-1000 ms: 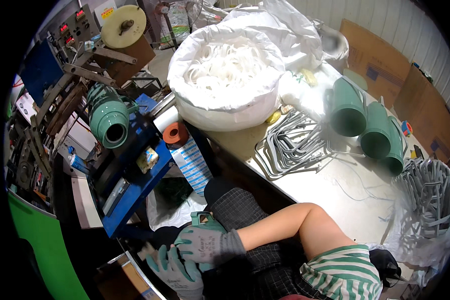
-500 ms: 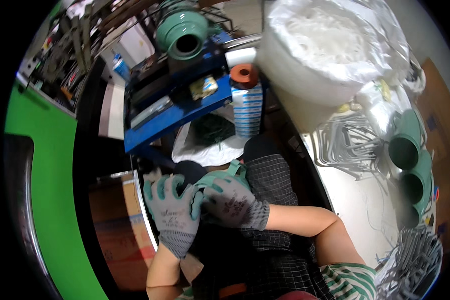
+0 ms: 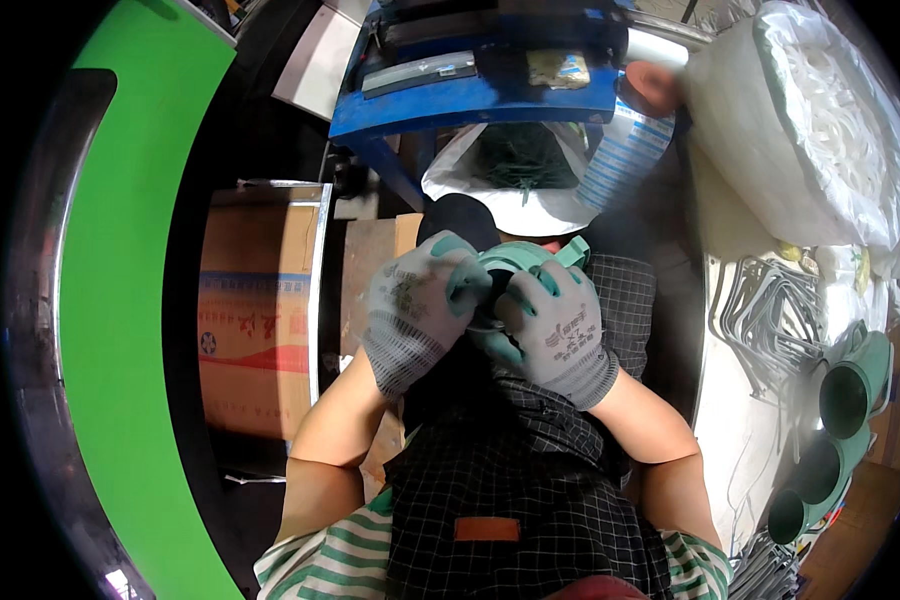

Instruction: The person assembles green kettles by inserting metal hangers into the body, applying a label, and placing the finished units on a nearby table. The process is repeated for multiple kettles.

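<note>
A round green plastic part with a flat tab on its right lies over my lap, between my knees. Grey gloves with green palms cover both hands. My left hand has its fingers curled against the part's left edge. Closed on the near right side of the same part is my right hand, thumb pointing inward. The fingers hide the part's near side, and whether they pinch anything small cannot be made out.
A blue bench stands ahead, with a white sack of dark green pieces beneath. A cardboard box is at left. On the right are a large lined tub, bent grey metal wires and green cylinders.
My view has swung, so the bench and tub appear higher and farther right. My left hand has closed in on the green part from a looser, spread pose. The right stays on it.
</note>
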A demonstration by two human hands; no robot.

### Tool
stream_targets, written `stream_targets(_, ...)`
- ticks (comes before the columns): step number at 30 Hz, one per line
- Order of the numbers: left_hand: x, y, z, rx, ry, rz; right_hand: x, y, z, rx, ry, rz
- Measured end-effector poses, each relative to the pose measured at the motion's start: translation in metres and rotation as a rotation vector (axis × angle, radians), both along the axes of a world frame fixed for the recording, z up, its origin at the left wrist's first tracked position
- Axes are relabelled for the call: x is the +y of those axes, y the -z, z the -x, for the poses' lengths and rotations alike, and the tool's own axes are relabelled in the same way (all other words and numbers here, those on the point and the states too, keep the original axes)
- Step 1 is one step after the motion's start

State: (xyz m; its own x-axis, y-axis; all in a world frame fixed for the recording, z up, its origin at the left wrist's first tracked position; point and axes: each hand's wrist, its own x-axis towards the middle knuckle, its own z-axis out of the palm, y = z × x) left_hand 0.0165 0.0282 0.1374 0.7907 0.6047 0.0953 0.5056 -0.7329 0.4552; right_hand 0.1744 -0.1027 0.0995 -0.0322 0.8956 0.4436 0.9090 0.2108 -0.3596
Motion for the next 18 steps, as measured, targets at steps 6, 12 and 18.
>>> stream_targets(6, 0.002, 0.009, 0.003, -0.084, 0.030, 0.002, 0.002, -0.004, 0.001, 0.010, 0.005, 0.035)
stream_targets(12, 0.002, 0.012, 0.002, -0.066, 0.065, -0.036, 0.000, -0.001, 0.001, 0.007, 0.002, 0.028)
stream_targets(18, 0.003, 0.016, 0.002, -0.052, 0.077, -0.064, -0.002, 0.001, 0.001, 0.005, 0.000, 0.016)
